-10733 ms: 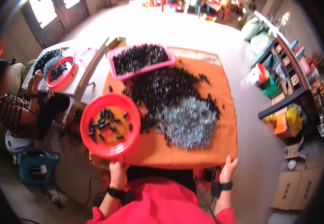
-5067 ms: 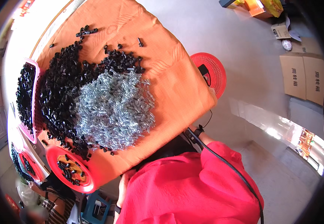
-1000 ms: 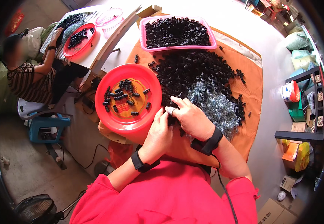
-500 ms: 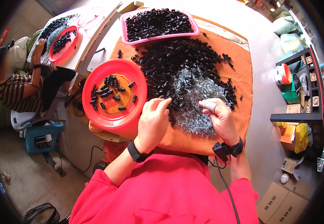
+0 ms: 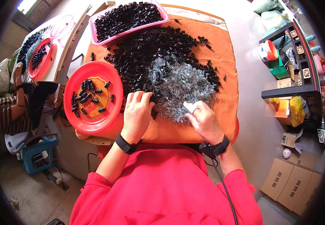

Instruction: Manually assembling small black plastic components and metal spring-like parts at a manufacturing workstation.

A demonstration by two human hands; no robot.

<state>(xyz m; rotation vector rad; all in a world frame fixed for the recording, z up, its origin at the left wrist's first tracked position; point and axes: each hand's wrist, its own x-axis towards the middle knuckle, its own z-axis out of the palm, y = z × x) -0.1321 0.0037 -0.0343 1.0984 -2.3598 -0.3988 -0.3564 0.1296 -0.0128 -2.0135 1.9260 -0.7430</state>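
Observation:
A heap of small black plastic fittings (image 5: 151,47) lies on the orange cloth, with a pile of small silvery coiled pieces, like springs (image 5: 181,84), against its near side. At the near-left edge of the heap is my left hand (image 5: 137,114), back up, fingers bent down and thumb drawn in; whatever they grip is hidden. My right hand (image 5: 206,122) is at the near-right edge of the silvery pile, thumb and index finger almost together, a whitish cover on a finger. Anything pinched there is too small to name. Several black fittings lie in a red round tray (image 5: 70,84) to the left.
A pink basket (image 5: 137,29) full of black fittings stands at the far side of the orange-covered table (image 5: 226,75). Off left, another person (image 5: 10,116) sits at a table with similar parts. A shelf (image 5: 293,90) and cardboard boxes (image 5: 291,183) are at right. A cable runs from my right wrist.
The view has shifted, so the table sits further left and higher. My left hand has turned its fingers down toward the black heap. My right hand has come closer to the silvery pieces.

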